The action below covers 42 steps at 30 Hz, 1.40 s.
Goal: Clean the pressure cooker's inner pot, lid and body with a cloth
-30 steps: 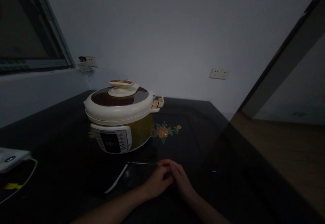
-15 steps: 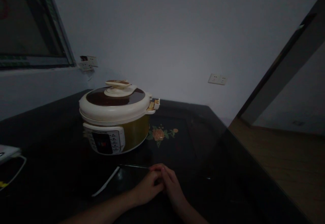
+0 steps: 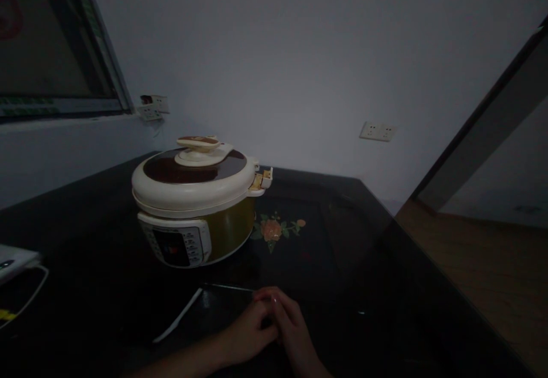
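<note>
My left hand (image 3: 249, 328) and my right hand (image 3: 292, 325) rest together on the dark tabletop (image 3: 338, 344), low in the middle of the view. They are clasped, with the right fingers lying over the left ones, and both are closed; no object shows in them. Just left of my hands a thin pale line (image 3: 226, 286) runs to a narrow white strip (image 3: 177, 316); the dim light hides what they belong to. Beyond my hands stands an electric pressure cooker (image 3: 233, 224) with a cream and brown lid, closed, and a control panel facing forward.
A flower picture (image 3: 272, 230) decorates the tabletop right of the cooker. At the left edge lies a white device (image 3: 17, 259) with a pale cable. Wall sockets (image 3: 378, 132) are behind, and a window (image 3: 51, 41) is at upper left. The table's right edge borders a wooden floor (image 3: 466, 258).
The view has shifted slightly, so the sockets and table edge sit further right and the hands a little lower. The hands stay clasped, and the cooker stays in its place.
</note>
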Tool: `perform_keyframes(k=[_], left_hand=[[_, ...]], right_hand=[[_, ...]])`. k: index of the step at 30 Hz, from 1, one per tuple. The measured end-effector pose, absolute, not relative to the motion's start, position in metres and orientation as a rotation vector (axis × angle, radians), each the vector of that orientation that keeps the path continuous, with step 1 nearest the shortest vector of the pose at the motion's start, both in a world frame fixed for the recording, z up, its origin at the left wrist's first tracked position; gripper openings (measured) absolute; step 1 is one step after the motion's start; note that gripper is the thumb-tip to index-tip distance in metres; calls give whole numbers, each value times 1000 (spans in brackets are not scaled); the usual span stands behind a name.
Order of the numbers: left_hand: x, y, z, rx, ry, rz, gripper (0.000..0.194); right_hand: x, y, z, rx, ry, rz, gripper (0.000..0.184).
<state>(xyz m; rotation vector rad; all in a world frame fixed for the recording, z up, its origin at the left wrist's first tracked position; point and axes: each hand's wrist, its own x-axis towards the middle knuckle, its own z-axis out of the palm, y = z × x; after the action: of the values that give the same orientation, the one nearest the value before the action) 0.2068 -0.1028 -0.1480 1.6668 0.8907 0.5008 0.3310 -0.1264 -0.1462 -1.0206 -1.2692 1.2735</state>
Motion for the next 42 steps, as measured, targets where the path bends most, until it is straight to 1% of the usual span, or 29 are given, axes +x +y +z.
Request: perform_keyframes(k=[6,10,16,21,30,34,39,42], left_hand=[[207,-103,-147,1641,877,505,29],[208,-104,-145,1639,852,511,28],[208,-103,-146,1655,862,541,33],[208,-104,-146,1666,869,543,28],[208,-104,-148,1679,854,546,29],[208,-104,-151,1689,865,561,32],[208,-105,-151,1702,860,568,27],[208,-105,-150,1706,868,571,28]], right_hand=[[329,-126,-153,-1035,-1237,1267,47],[329,-126,-153,-1025,-1251,1260,43],[331,-126,-151,-1009,-1302,1227,42],[331,-125,-153,-995,-1321,1223,41],[332,-126,-147,-1012,-1342,1219,42],[332,-125,-150,-974,-1334,1218,42],[332,-127,-153,-968,-1324,1219,38],[332,-127,-152,-965,-1322,1223,38]])
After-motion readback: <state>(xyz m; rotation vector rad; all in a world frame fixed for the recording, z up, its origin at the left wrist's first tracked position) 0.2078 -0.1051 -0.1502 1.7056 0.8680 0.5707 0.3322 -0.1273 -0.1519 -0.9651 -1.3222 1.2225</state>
